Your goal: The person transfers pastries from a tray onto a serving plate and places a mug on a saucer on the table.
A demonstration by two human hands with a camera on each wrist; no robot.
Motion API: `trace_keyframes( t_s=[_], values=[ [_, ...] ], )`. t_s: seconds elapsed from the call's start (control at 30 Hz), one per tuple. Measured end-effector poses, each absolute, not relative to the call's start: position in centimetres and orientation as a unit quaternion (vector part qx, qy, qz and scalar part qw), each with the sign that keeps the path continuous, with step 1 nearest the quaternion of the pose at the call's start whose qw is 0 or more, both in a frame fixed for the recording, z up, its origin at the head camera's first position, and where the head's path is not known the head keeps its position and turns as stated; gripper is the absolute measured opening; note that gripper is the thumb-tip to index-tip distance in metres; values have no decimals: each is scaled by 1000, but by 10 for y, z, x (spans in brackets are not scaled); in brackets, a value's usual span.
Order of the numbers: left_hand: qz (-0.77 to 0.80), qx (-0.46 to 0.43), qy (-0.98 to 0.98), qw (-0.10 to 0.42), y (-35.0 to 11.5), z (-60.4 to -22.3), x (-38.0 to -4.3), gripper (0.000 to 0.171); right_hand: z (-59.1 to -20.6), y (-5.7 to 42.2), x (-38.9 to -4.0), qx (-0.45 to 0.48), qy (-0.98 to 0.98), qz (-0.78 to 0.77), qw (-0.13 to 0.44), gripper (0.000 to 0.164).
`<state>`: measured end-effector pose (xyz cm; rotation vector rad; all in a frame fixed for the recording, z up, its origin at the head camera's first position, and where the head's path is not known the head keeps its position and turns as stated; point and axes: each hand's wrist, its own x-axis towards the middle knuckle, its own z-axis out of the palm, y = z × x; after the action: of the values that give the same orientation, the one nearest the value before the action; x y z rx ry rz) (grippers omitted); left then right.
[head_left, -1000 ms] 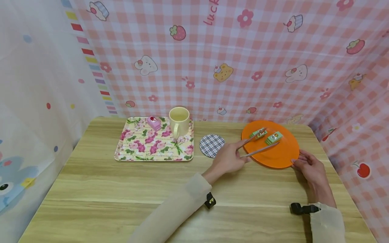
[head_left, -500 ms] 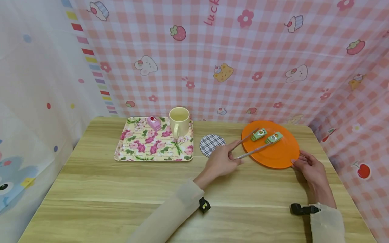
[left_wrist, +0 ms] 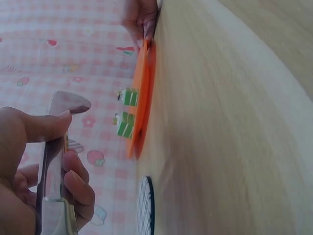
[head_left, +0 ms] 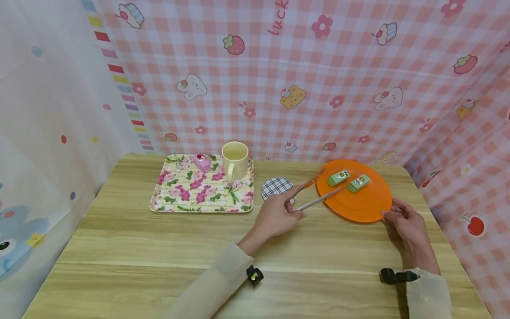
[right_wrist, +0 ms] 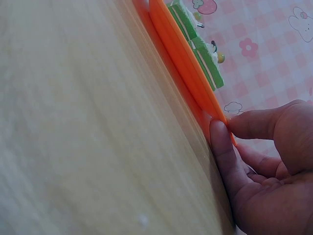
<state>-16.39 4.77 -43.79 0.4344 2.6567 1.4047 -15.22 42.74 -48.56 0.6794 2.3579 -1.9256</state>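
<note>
- Reaching at a slant across the counter, the left hand curled its fingers around metal tongs, tips spread, gripping nothing; the right hand pinched an orange plate by its rim.
- The tongs had drawn back leftward from the green cakes within a second.
- Counted: one floral tray, one plate, one mug, one plaid coaster, two green cakes on the plate, one pink cake on the tray.
</note>
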Motion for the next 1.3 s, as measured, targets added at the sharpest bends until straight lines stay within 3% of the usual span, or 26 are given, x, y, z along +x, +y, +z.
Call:
trace_keyframes(
  t_s=[0.47, 0.8, 1.3],
  values=[
    [473, 120, 871, 55, 16, -427, -160, 77, -485, 425, -152, 222, 763, -606, 11, 77],
    [473, 128, 872, -6, -6, -423, -161, 76, -484, 424, -153, 234, 764, -602, 12, 77],
    [506, 114, 854, -30, -35, -414, -160, 75, -486, 426, -153, 226, 773, -593, 12, 76]
  ],
)
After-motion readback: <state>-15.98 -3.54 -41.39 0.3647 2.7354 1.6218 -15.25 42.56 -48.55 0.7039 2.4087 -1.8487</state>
